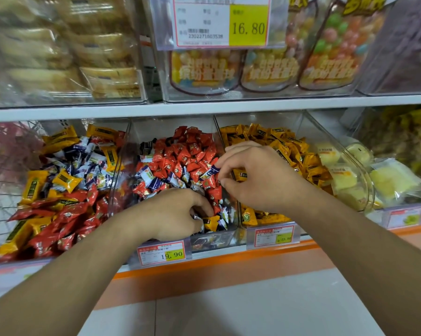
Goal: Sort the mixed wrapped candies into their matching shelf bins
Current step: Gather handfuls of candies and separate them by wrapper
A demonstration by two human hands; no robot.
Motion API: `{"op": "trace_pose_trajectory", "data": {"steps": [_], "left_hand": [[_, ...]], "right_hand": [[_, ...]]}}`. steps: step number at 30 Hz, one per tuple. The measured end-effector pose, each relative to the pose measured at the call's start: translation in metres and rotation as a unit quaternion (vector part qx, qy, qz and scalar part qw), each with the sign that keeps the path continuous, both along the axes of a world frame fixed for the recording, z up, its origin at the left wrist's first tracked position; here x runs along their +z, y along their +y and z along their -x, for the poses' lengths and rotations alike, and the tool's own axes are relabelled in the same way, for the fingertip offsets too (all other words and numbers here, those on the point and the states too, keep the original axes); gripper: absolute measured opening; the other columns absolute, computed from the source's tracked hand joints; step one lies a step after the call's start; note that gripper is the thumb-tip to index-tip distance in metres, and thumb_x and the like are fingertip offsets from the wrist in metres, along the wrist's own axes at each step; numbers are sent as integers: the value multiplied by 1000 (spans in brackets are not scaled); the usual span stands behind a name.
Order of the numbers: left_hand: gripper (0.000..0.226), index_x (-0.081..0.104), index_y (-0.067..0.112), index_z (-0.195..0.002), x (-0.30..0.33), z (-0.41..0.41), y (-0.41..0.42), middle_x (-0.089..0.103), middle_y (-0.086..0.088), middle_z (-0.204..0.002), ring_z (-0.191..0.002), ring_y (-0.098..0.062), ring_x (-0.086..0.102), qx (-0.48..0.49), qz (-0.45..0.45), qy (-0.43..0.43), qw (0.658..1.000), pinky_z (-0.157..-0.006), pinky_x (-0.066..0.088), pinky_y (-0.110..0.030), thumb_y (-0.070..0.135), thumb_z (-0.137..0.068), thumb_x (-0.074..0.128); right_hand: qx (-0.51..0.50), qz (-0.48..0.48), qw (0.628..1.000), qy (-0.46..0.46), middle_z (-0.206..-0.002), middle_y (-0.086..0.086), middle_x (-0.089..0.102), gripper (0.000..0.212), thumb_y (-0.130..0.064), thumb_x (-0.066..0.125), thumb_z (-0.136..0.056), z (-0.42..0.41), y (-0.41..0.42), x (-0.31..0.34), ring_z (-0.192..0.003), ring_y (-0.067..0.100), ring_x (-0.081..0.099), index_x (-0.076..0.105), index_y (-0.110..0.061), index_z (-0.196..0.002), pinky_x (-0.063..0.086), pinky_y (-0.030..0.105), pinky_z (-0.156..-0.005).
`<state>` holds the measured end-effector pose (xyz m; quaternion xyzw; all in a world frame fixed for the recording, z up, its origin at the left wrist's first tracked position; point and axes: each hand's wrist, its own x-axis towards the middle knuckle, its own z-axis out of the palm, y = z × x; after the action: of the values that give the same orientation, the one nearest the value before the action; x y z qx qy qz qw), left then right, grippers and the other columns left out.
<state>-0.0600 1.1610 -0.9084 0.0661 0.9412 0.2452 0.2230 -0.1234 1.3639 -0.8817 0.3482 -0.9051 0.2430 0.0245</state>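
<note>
While both hands dig, clear divider (220, 139) between red and yellow candies.

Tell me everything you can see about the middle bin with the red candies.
The middle bin is clear plastic with slanted side walls, on the lower shelf. It holds mostly red candies, with blue-white and a few yellow ones mixed in. Both hands reach into it. A price tag reading 19.90 hangs at its front.
</note>
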Motion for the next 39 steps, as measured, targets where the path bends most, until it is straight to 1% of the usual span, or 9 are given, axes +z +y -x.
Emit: {"op": "trace_pose_trajectory", "data": {"steps": [3,12,16,18,21,26,30,36,39], "left_hand": [[37,65,44,-124,1,1,-2,65,22,-110,-99,-6,64,11,-36,-23,999,-91,55,-34,22,-94,64],[17,71,48,-91,-1,-2,-3,72,7,-95,-91,-16,68,40,-70,8,997,-85,58,-43,38,-78,75],[8,78,40,-86,11,-7,-6,76,10,-87,-85,-14,72,85,-128,65,986,-86,59,-42,32,-87,80],[7,81,31,-85,23,-11,-8,77,7,-84,-81,-14,72,152,-211,107,960,-80,59,-37,25,-88,80],[4,82,28,-86,38,-16,-11,78,3,-82,-81,-22,72,266,-307,172,897,-75,54,-31,24,-87,81],[8,81,12,-93,44,-28,1,79,-8,-87,-88,-24,76,334,-433,164,821,-86,59,-39,16,-87,79],[9,81,18,-94,46,-34,6,80,-2,-91,-93,-17,75,325,-426,147,831,-93,57,-39,21,-85,80],[8,77,30,-96,49,-40,-11,76,16,-93,-92,4,69,288,-311,218,879,-88,50,-19,25,-91,75],[12,74,38,-100,47,-43,-27,73,21,-97,-93,4,67,278,-215,259,900,-91,52,-24,27,-95,71]], "right_hand": [[0,-4,1000,0,-112,-20,71,13,-18,74,-90,-1,-1,1,-126,-1,49,81,-28,-85,27,0,-98],[-3,-1,1000,6,-112,-18,72,13,-17,73,-90,-2,-1,1,-126,0,49,81,-26,-87,27,1,-99],[-4,4,1000,5,-115,-16,72,11,-19,74,-91,-1,-1,1,-128,3,50,81,-27,-94,38,19,-111],[-11,-3,1000,11,-122,-15,69,19,-22,73,-93,-3,-2,4,-132,4,48,77,-28,-110,38,25,-115],[-19,6,1000,11,-134,-13,61,34,-22,66,-99,-9,-4,12,-134,4,44,66,-29,-133,31,18,-111],[-3,40,999,-25,-118,-13,66,44,-44,73,-92,-32,-17,14,-114,9,61,56,-36,-132,54,38,-96],[-46,58,997,37,-98,-11,70,21,-36,67,-98,-34,-14,14,-84,10,64,64,-31,-118,57,43,-72],[-221,1,968,114,-120,12,72,42,-28,67,-98,2,27,25,-113,36,64,63,-17,-138,58,46,-91],[-227,-35,969,90,-136,17,63,55,-28,68,-97,5,26,23,-130,38,54,54,-10,-147,49,46,-105]]}}
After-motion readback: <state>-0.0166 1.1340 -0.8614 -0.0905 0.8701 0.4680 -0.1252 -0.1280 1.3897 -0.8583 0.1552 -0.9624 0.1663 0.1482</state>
